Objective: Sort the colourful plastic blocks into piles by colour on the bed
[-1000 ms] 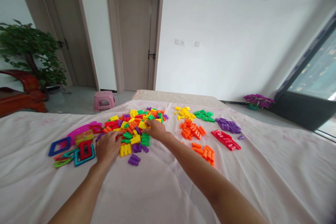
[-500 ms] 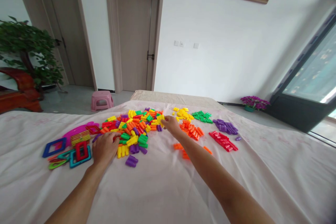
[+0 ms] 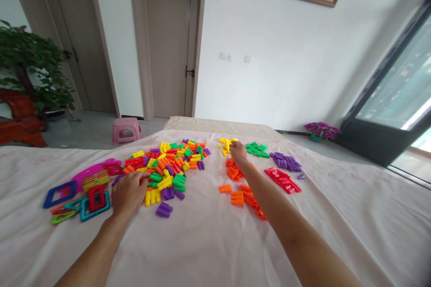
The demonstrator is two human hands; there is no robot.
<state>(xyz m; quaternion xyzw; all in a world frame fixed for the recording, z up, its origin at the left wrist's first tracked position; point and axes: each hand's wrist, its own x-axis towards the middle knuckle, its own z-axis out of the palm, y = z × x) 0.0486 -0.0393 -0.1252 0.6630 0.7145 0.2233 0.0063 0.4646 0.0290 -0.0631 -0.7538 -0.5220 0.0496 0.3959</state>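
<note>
My right hand [image 3: 239, 152] reaches over the yellow pile at the back, fingers pinched on a yellow plastic building block [image 3: 227, 145]. Its fingertips partly cover the small heap of yellow pieces there. My left hand [image 3: 128, 192] lies at the near left edge of a mixed heap of plastic blocks [image 3: 171, 161], its fingers loosely spread and touching the pieces. Yellow blocks [image 3: 152, 197] and purple blocks [image 3: 164, 209] lie to the right of that hand. Under my right forearm are orange blocks [image 3: 237, 198], some hidden by the arm.
Green [image 3: 257, 149], purple [image 3: 285, 162] and red blocks [image 3: 282, 180] form separate piles on the right. Flat frame-shaped pieces, one blue [image 3: 59, 193], lie left of my left hand. A pale cloth [image 3: 188, 251] covers the surface. Beyond it stands a pink stool [image 3: 126, 130].
My right hand has moved right with the yellow block, from the mixed heap to the yellow pile. My left hand stays by the heap. The view has shifted slightly.
</note>
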